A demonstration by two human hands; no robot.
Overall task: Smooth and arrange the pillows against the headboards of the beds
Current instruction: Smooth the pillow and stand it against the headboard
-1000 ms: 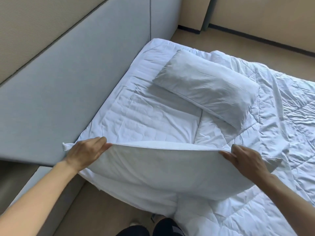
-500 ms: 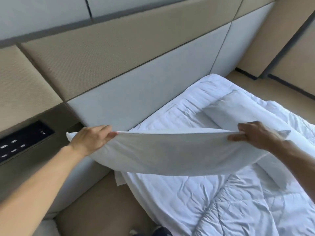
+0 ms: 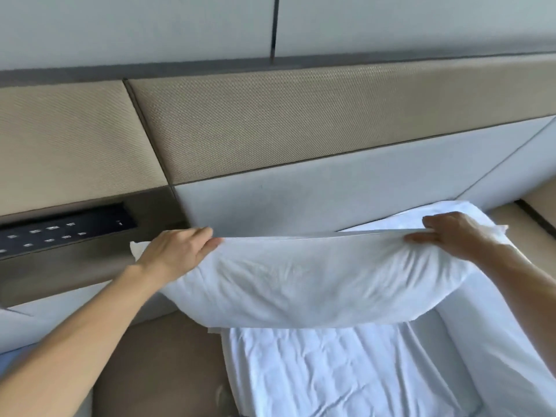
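Observation:
I hold a white pillow [image 3: 316,284] in the air, lengthwise, in front of the grey headboard [image 3: 316,200]. My left hand [image 3: 177,251] grips its upper edge near the left corner. At the right corner, my right hand [image 3: 457,233] grips the same edge, fingers curled over it. The pillow sags in the middle above the bed's white quilt [image 3: 331,371]. A second pillow [image 3: 496,341] lies on the bed at the right, partly hidden behind the held one and my right arm.
A dark switch panel [image 3: 60,233] is set in the brown wall ledge at the left. Beige padded panels [image 3: 270,121] run above the headboard. Brown floor [image 3: 156,371] lies between the bed and another bed's edge at the lower left.
I have lifted the pillow higher and carried it toward the headboard. My view has swung up and left, so the second pillow has slid to the right edge.

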